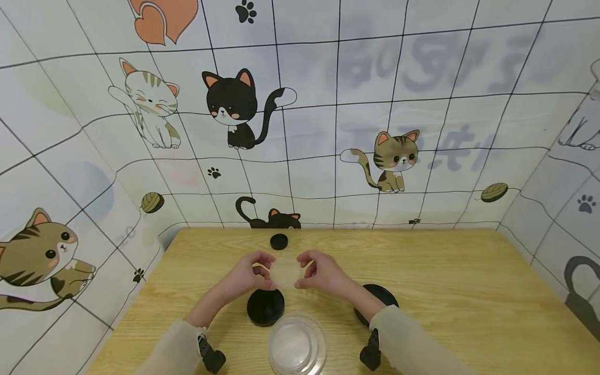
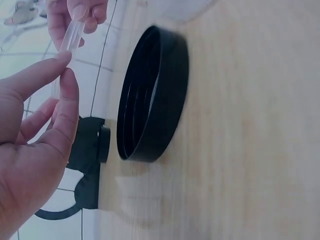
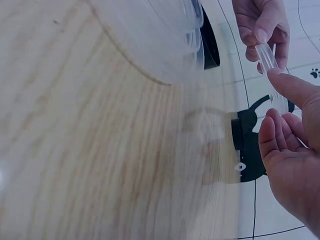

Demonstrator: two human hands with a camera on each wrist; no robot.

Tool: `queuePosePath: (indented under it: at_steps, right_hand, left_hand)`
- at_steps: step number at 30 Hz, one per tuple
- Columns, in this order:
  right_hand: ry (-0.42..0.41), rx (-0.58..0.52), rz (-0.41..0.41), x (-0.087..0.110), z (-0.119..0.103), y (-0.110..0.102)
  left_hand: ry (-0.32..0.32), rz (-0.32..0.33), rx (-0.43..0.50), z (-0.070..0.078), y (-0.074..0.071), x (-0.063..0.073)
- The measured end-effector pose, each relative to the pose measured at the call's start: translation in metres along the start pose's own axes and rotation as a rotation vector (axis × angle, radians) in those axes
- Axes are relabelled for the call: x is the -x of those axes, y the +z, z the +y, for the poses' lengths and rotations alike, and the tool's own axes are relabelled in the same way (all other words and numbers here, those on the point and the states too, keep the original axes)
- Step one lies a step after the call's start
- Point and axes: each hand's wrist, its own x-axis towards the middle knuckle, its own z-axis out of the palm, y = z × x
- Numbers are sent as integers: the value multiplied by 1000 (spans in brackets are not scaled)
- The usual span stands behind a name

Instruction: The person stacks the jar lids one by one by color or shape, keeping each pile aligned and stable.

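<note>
Between my two hands is a translucent round plastic disc (image 1: 285, 272) with a shallow ribbed rim, lifted off the table. My left hand (image 1: 247, 272) pinches its left edge between thumb and fingers. On the opposite edge, my right hand (image 1: 324, 273) pinches it the same way. Both wrist views show the disc edge-on, as a thin clear band (image 3: 266, 57) between the two hands. A black round lid (image 1: 265, 307) with a raised rim lies just below my left hand. Nearer to me stand clear round plastic containers (image 1: 290, 346), nested or stacked.
A small black cap (image 1: 278, 241) lies near the table's back edge. Partly under my right forearm is a larger black round piece (image 1: 382, 295). The wooden table (image 1: 445, 291) ends at a wall hung with cat-patterned cloth (image 1: 309, 130).
</note>
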Motion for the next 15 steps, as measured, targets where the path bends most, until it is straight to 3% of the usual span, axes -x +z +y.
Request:
queuePosePath:
  at_steps: [9,15]
  right_hand:
    - [-64,31,-90,28,-7,5]
    - [-80,3,-132,44,-12,6]
  left_hand:
    - [-18,-48,58,8,19,39]
    - [-6,-29,52,9,32,58]
